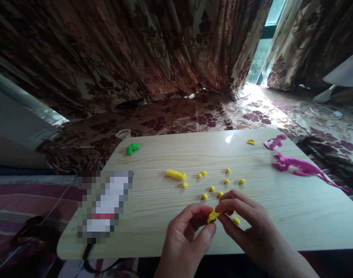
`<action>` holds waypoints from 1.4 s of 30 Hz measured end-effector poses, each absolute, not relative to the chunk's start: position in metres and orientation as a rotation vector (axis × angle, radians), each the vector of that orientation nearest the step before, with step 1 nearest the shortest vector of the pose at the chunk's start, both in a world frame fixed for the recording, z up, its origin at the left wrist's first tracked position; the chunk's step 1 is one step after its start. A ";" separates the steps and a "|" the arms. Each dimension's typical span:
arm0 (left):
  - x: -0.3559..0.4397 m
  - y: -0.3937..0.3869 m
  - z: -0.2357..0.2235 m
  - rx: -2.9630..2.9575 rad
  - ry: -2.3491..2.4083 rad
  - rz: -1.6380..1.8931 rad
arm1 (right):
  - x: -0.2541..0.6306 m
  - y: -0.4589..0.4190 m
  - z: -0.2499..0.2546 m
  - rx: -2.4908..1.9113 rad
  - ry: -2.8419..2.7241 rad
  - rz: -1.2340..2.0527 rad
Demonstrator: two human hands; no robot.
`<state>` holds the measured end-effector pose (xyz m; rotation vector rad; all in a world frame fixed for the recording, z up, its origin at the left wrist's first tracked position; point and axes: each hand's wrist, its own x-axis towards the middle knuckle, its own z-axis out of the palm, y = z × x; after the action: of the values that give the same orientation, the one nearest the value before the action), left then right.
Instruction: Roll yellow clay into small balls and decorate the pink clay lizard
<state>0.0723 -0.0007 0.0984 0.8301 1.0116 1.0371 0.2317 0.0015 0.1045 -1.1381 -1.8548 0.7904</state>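
Between both hands, above the front part of the table, is a small piece of yellow modelling clay (212, 216). My left hand (188, 231) pinches its left end between thumb and fingers. At its other end, my right hand (246, 216) grips the clay with thumb and fingertips, where it looks thinly drawn out. A yellow clay ball (236, 221) lies under my right hand, and another ball (220, 194) sits just beyond its fingers. Several more small yellow balls (226, 182) are scattered farther off, beside a thick yellow clay roll (175, 175).
The pale wooden table (153, 216) carries a green clay lump (132, 148) at back left and a flat yellow bit (251, 142) at back right. Pink clay pieces (299, 166) lie along the right edge. A blurred-out object (106, 204) with a black strap is at left.
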 end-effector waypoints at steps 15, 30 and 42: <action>0.067 0.006 0.102 0.329 0.775 0.966 | 0.230 0.003 0.105 -1.176 -1.686 0.930; 0.066 0.010 0.090 0.513 0.840 0.962 | 0.222 0.004 0.111 -1.188 -1.713 1.040; 0.059 0.010 0.096 0.612 0.752 0.876 | 0.227 -0.001 0.108 -1.192 -1.720 1.070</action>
<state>0.0594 0.0103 0.0955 0.6118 0.7522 0.8763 0.2275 -0.0006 0.1084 -1.1921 -1.7201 1.0701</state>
